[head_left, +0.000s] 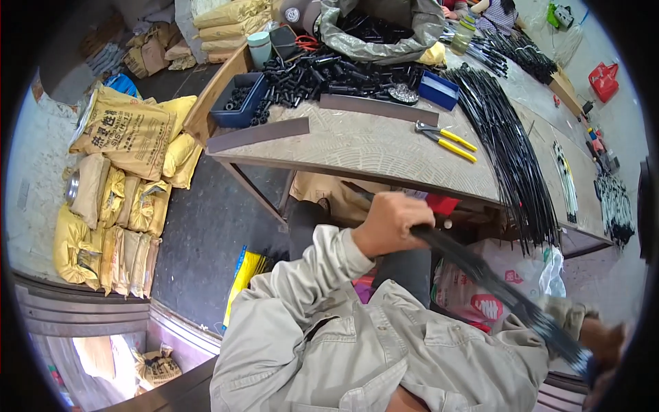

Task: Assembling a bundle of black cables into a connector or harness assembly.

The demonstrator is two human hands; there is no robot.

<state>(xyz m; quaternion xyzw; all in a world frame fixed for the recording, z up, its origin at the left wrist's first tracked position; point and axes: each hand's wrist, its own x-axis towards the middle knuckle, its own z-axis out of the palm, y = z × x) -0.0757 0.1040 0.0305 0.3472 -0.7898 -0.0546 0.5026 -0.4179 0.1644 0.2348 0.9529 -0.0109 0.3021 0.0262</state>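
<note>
My left hand [392,223] is closed in a fist round a bundle of thin black rods [498,285] in front of my chest. A dark end sticks out past the fist at upper left, and the bundle slants down to the lower right. At its lower, paler end is my right hand [604,340], smeared by motion, so its fingers cannot be made out. On the table [371,141] ahead lie yellow-handled pliers [446,141]. To their right, a long heap of black rods [508,147] hangs over the table's front edge.
Black tubular parts [316,75] are piled behind low grey strips, between a blue bin [238,99] and a blue box [439,89]. Stacked yellow-brown sacks [127,134] stand at left. A plastic bag [491,288] sits below the table at right. Another person [495,15] is at the far side.
</note>
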